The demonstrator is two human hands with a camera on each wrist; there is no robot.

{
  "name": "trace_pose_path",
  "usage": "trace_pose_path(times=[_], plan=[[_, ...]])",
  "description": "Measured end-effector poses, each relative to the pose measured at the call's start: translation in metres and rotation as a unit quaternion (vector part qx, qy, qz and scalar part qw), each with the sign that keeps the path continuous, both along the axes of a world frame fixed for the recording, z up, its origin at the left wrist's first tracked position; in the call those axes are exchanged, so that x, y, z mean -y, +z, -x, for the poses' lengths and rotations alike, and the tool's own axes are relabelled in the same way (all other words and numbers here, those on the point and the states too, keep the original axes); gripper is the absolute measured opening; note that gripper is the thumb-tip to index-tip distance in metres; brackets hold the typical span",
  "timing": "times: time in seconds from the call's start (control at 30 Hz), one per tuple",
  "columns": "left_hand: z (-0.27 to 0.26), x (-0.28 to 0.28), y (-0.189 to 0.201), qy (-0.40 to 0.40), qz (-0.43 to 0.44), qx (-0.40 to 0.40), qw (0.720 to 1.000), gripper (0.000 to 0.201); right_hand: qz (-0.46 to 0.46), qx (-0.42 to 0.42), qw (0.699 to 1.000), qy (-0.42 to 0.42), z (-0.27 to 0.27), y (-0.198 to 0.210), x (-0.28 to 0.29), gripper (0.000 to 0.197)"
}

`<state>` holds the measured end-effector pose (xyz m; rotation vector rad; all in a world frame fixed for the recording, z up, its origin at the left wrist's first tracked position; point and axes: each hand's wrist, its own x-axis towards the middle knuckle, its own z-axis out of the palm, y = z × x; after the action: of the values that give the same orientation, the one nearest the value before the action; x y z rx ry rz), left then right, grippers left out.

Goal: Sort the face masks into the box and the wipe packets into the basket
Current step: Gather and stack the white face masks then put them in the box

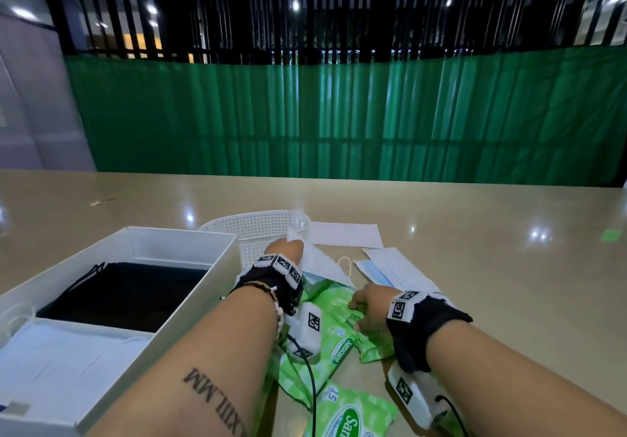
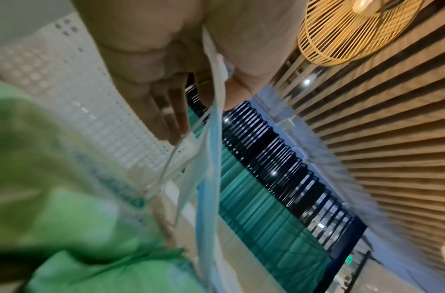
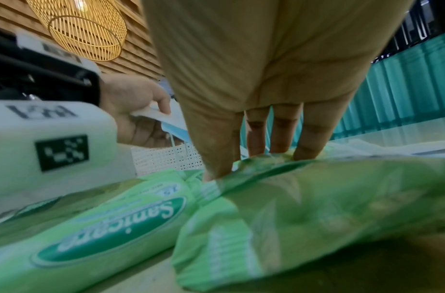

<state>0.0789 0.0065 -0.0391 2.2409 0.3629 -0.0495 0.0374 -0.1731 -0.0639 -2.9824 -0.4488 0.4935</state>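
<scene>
My left hand [image 1: 283, 248] pinches a white and blue face mask [image 1: 319, 260] just in front of the white mesh basket [image 1: 258, 229]. In the left wrist view the mask [image 2: 211, 168] hangs from between thumb and fingers [image 2: 171, 119]. My right hand [image 1: 364, 311] holds a green wipe packet [image 1: 339, 304] at its far edge, fingertips [image 3: 306, 152] over it and thumb at its side. The open white box [image 1: 176, 328] at the left holds black masks [image 1: 125, 290] and white masks [image 1: 61, 355].
More green wipe packets [image 1: 334, 351] [image 1: 349, 416] lie near the table's front edge, under my forearms. Loose masks lie beyond my right hand: a blue and white pile [image 1: 393, 270] and a flat white one [image 1: 342, 233]. A green curtain stands behind the table.
</scene>
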Motion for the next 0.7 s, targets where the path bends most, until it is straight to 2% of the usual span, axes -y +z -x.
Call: trace_pose_path(times=[0.07,0.13,0.23,0.33,0.4,0.5,0.57,0.6,0.63,0.7], plan=[[0.006,-0.001,0.014,0.023,0.047,0.058,0.997,0.017,0.002,-0.002,1.0,-0.004,0.003,0.002,-0.001,0.051],[0.019,0.0,0.029,0.025,0.087,0.112,0.99,0.021,0.007,0.0,1.0,-0.007,0.005,0.003,-0.003,0.051],[0.04,0.002,0.051,0.013,0.118,0.168,0.979,0.005,0.018,-0.001,1.0,-0.011,0.009,0.005,-0.003,0.053],[0.052,0.004,0.07,0.014,0.155,0.22,0.963,0.024,0.013,-0.012,1.0,-0.016,0.016,0.008,-0.003,0.056],[0.065,0.007,0.081,0.004,0.191,0.236,0.953,0.021,-0.043,-0.004,0.999,-0.034,0.022,0.015,0.001,0.052],[0.083,0.012,0.089,-0.017,0.242,0.225,0.944,0.02,-0.185,0.025,0.978,-0.092,0.029,0.027,0.016,0.037],[0.092,0.016,0.09,-0.027,0.299,0.213,0.93,0.02,-0.296,0.016,0.946,-0.135,0.032,0.032,0.031,0.023],[0.097,0.019,0.089,-0.031,0.327,0.202,0.923,0.019,-0.369,-0.008,0.915,-0.164,0.035,0.033,0.037,0.014],[0.103,0.022,0.088,-0.035,0.349,0.188,0.917,0.017,-0.448,-0.033,0.873,-0.191,0.04,0.036,0.042,0.008],[0.112,0.027,0.084,-0.044,0.384,0.164,0.907,0.013,-0.588,-0.073,0.77,-0.237,0.052,0.042,0.051,0.009]])
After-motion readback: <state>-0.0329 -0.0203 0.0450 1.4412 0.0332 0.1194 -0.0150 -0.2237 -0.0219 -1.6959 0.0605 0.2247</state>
